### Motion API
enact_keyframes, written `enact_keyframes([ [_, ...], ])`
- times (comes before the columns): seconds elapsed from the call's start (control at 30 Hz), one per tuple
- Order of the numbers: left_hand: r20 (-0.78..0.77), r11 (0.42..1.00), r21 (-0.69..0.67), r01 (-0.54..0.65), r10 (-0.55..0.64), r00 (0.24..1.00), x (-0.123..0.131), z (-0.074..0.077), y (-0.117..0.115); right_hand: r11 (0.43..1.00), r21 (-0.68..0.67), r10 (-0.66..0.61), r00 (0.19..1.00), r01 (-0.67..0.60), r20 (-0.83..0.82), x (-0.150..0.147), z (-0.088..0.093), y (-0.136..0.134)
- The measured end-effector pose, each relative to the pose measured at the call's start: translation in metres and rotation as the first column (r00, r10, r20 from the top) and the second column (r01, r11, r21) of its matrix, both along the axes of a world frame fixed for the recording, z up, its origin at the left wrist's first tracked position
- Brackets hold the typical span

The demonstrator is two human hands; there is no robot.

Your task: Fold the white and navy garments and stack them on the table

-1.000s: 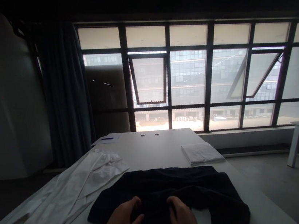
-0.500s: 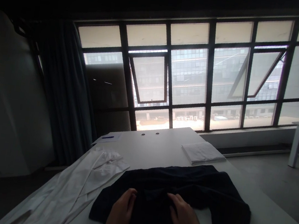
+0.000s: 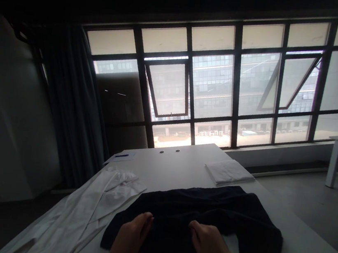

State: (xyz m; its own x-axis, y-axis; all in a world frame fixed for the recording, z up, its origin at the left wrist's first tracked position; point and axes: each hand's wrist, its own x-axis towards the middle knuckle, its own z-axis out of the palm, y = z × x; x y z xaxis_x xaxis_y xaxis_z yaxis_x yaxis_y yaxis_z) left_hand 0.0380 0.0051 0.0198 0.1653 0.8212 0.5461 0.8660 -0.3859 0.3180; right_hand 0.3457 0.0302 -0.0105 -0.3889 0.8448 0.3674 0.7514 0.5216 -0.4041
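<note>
the left hand [image 3: 133, 231] and the right hand [image 3: 207, 240] are both closed in a pinch, each on the dark garment [image 3: 195, 209]; this garment lies on the white table [image 3: 173, 166], just beside the white garment [image 3: 89, 211]; the folded white cloth [image 3: 229, 172] is beyond it.

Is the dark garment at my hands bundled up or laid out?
Laid out: the dark garment stretches sideways on the table, its right end curving toward you.

windows [image 3: 211, 85] bright, two panes [image 3: 168, 89] ajar | curtain [image 3: 69, 105] dark blue | floor [image 3: 292, 192] grey
</note>
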Motion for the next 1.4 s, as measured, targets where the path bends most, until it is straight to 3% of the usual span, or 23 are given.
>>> enact_keyframes([
  [0.13, -0.083, 0.98, -0.172, 0.101, -0.116, 0.99, 0.002, 0.009, -0.007, 0.989, -0.032, 0.142, 0.99, -0.143, -0.02, 0.006, 0.003, -0.003],
  [0.23, -0.129, 0.93, -0.343, 0.134, -0.187, 0.974, 0.003, 0.012, -0.015, 0.982, -0.054, 0.182, 0.983, -0.182, -0.018, 0.01, 0.004, -0.006],
  [0.33, -0.159, 0.899, -0.421, 0.118, -0.202, 0.966, 0.003, 0.009, -0.023, 0.979, -0.091, 0.182, 0.983, -0.182, -0.005, 0.012, 0.003, -0.007],
  [0.47, -0.177, 0.912, -0.386, 0.143, -0.225, 0.958, 0.004, 0.009, -0.03, 0.979, -0.118, 0.169, 0.986, -0.168, -0.003, 0.014, -0.001, -0.004],
  [0.7, -0.214, 0.956, -0.222, 0.191, -0.238, 0.947, 0.007, 0.042, -0.029, 0.957, -0.161, 0.249, 0.968, -0.242, 0.027, 0.016, 0.0, -0.003],
  [0.87, -0.228, 0.947, -0.233, 0.223, -0.276, 0.934, -0.001, 0.046, -0.024, 0.952, -0.092, 0.296, 0.955, -0.292, 0.036, 0.017, 0.011, -0.002],
  [1.0, -0.264, 0.96, -0.241, 0.145, -0.208, 0.942, -0.008, 0.048, -0.025, 0.973, -0.071, 0.228, 0.963, -0.22, 0.141, 0.028, 0.015, 0.009],
  [1.17, -0.33, 0.992, -0.12, 0.041, -0.079, 0.941, -0.017, 0.056, -0.021, 0.999, -0.036, 0.03, 0.968, -0.021, 0.251, 0.047, 0.017, 0.026],
  [1.4, -0.369, 0.982, -0.18, 0.061, -0.125, 0.921, -0.008, 0.052, -0.02, 0.964, 0.146, -0.25, 0.941, 0.221, 0.228, 0.066, 0.028, 0.039],
])
